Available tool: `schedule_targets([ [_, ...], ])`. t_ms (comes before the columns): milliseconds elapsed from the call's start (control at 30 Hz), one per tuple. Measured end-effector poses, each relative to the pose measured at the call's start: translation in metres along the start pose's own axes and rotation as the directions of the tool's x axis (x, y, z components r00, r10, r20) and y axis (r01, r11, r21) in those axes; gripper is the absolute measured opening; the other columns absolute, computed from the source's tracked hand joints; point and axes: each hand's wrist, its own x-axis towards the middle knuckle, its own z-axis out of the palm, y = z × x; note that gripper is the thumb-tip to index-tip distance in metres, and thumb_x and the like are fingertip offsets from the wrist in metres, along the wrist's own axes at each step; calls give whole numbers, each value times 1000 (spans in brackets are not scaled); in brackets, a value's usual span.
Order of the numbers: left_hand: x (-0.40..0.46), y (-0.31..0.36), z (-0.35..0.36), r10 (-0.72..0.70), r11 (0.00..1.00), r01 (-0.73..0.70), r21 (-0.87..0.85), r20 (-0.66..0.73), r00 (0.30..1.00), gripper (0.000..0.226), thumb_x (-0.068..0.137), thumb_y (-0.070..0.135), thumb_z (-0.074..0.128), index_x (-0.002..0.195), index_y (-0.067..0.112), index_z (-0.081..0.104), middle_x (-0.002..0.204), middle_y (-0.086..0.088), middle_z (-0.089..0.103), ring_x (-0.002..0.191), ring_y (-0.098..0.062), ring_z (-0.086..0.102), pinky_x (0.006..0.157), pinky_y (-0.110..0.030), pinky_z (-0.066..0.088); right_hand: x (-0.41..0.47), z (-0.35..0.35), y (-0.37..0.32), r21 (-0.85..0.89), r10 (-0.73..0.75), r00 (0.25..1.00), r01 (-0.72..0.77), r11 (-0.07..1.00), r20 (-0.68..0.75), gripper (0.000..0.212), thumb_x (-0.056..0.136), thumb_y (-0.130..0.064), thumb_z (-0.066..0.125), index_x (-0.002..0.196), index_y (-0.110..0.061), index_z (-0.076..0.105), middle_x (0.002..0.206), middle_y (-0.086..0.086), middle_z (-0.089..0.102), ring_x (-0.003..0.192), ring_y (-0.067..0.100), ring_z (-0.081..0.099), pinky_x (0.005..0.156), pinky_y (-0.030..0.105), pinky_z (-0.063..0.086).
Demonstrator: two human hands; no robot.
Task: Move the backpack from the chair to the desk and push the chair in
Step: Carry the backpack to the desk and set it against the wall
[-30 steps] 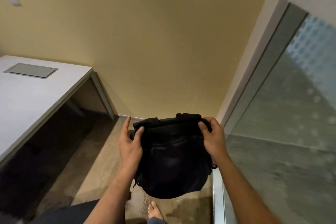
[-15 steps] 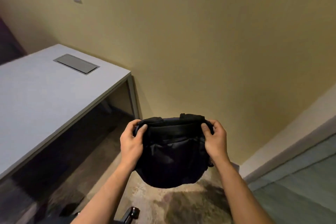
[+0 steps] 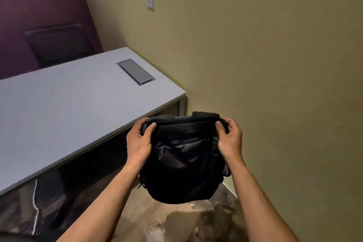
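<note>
Carrying: the black backpack (image 3: 182,163) hangs in the air between both hands, off the chair and not yet on the desk. Its soft body sags below the grip, over the floor (image 3: 176,222), just beside the desk's near corner.
Left hand: the left hand (image 3: 138,143) clasps the bag's top left corner, thumb on the near face and fingers curled round behind.
Right hand: the right hand (image 3: 229,141) holds the top right corner the same way, pinching the rim.
Desk: the grey desk (image 3: 68,108) lies to the left of the bag and slightly beyond it. A flush cable hatch (image 3: 135,71) is set into the top near the wall end.
Chair: I cannot pick out the chair to be pushed in. A dark mesh chair back (image 3: 57,43) shows beyond the desk's far side.
Stage: by my reading the carry is about half done. The set-down and the chair push both remain.
Risk, snagging: the sagging bottom looks lower than the desktop, so a sideways swing without a lift could catch the desk edge.
Risk, sliding: a limp bag set too near the edge may slump and slip off.
Risk, wall: the yellow wall (image 3: 275,65) is close on the right, leaving little elbow room.
</note>
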Motion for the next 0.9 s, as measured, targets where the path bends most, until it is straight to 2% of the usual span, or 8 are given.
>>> schedule_targets([
  [200,56,15,9,16,1000,-19,-13,-189,982,11,91,16,63,96,25,65,95,15,66,85,12,60,74,-3,42,81,45,-16,23,-109,986,107,994,129,4,92,-11,62,95,-9,61,83,-5,63,72,-5,57,69,11,45],
  [300,87,24,11,32,999,-40,-20,-285,958,11,92,12,61,96,22,64,92,17,64,81,16,58,73,-2,42,114,72,-29,58,-149,971,140,988,186,3,92,-11,63,94,-10,61,83,-7,63,72,-4,57,71,13,46],
  [367,111,29,11,42,998,-55,-32,-316,948,11,93,14,61,96,24,64,92,16,65,82,14,59,73,-4,44,139,89,-39,85,-181,964,168,982,195,3,92,-10,63,93,-12,60,83,-8,63,73,-4,57,71,12,46],
  [500,163,40,9,103,992,-120,-31,-341,934,11,92,16,62,94,27,65,91,16,67,82,8,61,75,-8,46,182,123,-57,106,-226,955,208,972,192,3,92,-11,62,94,-11,61,84,-6,62,77,3,58,74,18,48],
  [633,226,52,5,176,980,-199,-27,-364,915,8,92,18,63,99,21,67,92,14,68,84,4,62,77,-12,48,221,160,-76,140,-283,949,264,954,138,7,93,-14,62,91,-20,58,84,-9,62,78,4,57,74,18,48],
  [767,288,66,-1,229,969,-247,-12,-338,913,12,92,22,63,102,20,68,94,14,68,88,0,62,82,-17,50,258,198,-98,140,-324,943,312,940,77,7,93,-16,61,91,-22,58,84,-11,62,79,4,57,75,18,47],
  [900,344,75,-10,279,956,-293,1,-306,910,11,92,22,62,101,20,68,93,14,68,86,2,62,81,-14,48,291,233,-111,143,-356,934,349,926,25,7,93,-16,61,91,-22,58,83,-12,62,78,4,57,74,18,47],
])
